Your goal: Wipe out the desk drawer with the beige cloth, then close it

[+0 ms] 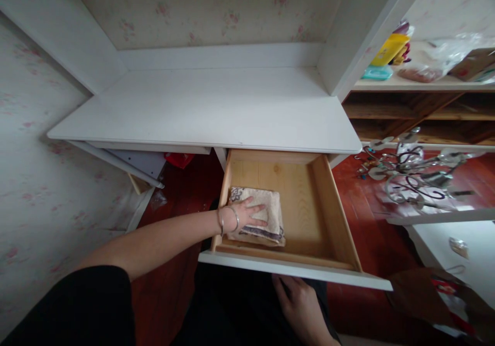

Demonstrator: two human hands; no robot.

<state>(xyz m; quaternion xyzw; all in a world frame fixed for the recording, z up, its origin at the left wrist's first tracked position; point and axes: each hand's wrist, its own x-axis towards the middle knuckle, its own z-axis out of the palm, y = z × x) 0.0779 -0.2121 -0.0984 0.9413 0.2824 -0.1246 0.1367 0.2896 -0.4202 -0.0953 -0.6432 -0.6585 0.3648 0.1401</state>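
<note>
A folded beige towel (pixel 274 209) with dark patterned trim lies in the left part of a pulled-out wooden drawer (pixel 305 196). My left hand (pixel 247 214), with two bangles at the wrist, rests flat on the towel, fingers spread. Below the white drawer front (pixel 309 275) is my right hand (pixel 301 305), close against it. Its fingers look bent and their tips are hidden by the front's edge, so whatever they grip there does not show.
Above the drawer is a white desktop (pixel 216 109). On the right, a chandelier (pixel 417 176) lies by a wooden shelf unit (pixel 386 111) with plastic bags (pixel 436 60) on top. A red item (pixel 180 159) sits under the desk. A white panel (pixel 456 248) is at right.
</note>
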